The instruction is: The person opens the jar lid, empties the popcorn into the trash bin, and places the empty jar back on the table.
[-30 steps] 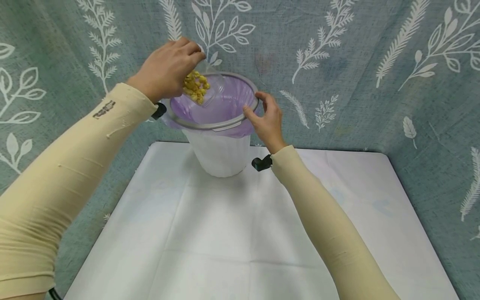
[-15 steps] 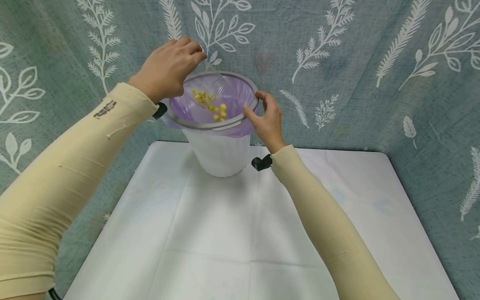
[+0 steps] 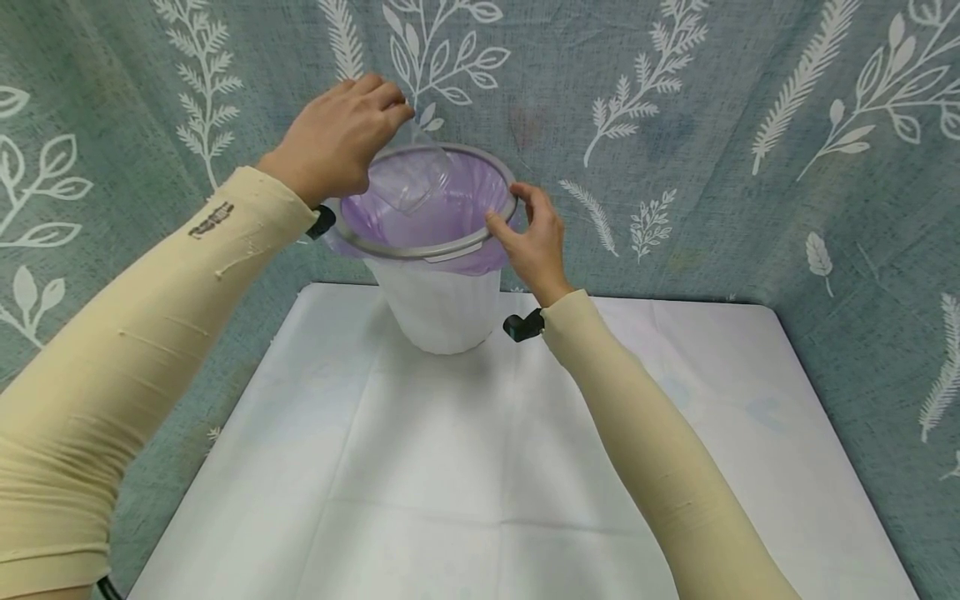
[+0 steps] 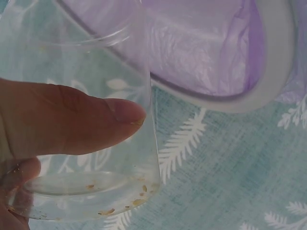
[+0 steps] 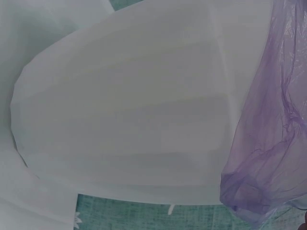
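My left hand grips a clear jar, tipped mouth-down over the white trash bin. In the left wrist view, the thumb lies across the jar's side, and a few yellowish crumbs cling near its base. A purple trash bag lines the bin and folds out over the edge, under a grey ring. On the right side of the rim, my right hand pinches the ring between thumb and fingers. The bottom of the bin's inside is hidden from view.
The bin stands at the back of a table with a white cover. Close behind and at the sides hangs a green-blue curtain with white leaf prints. A small black wrist mount sits by my right cuff.
Small yellow pieces slid out of the tipped jar and dropped into the lined bin, and only crumbs show in the jar now. Both hands have stayed almost in place.
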The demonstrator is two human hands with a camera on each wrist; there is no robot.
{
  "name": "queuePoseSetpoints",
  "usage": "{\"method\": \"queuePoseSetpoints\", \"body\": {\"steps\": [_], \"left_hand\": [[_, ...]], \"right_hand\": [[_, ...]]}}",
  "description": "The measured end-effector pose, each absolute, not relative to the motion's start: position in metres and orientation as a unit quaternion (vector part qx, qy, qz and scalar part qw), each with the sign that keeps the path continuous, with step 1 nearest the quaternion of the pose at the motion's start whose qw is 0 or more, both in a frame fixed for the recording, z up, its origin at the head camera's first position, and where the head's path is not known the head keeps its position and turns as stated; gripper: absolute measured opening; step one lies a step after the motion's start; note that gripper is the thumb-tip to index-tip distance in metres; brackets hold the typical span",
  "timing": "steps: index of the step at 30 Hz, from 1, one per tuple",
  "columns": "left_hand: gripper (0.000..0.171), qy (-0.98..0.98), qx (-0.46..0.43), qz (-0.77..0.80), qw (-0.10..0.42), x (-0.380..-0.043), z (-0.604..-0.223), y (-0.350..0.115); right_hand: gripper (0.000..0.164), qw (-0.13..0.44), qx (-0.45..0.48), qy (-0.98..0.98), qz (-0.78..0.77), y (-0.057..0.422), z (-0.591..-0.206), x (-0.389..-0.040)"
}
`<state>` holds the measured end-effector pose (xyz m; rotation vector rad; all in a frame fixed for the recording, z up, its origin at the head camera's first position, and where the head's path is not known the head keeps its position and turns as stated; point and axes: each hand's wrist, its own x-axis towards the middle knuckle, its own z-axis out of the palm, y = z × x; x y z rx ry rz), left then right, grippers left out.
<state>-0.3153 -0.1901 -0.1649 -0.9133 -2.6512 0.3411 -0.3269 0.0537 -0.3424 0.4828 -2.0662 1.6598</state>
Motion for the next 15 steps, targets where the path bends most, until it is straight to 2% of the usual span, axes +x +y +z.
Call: {"method": "queuePoseSetpoints", "body": {"steps": [15], "left_hand": [[0.081, -0.941, -0.295, 0.078, 0.146, -0.3141, -0.1718, -0.1992]], "right_hand": [[0.055, 0.216, 0.172, -0.742, 0.611, 0.0527, -0.3432, -0.3280]]}}
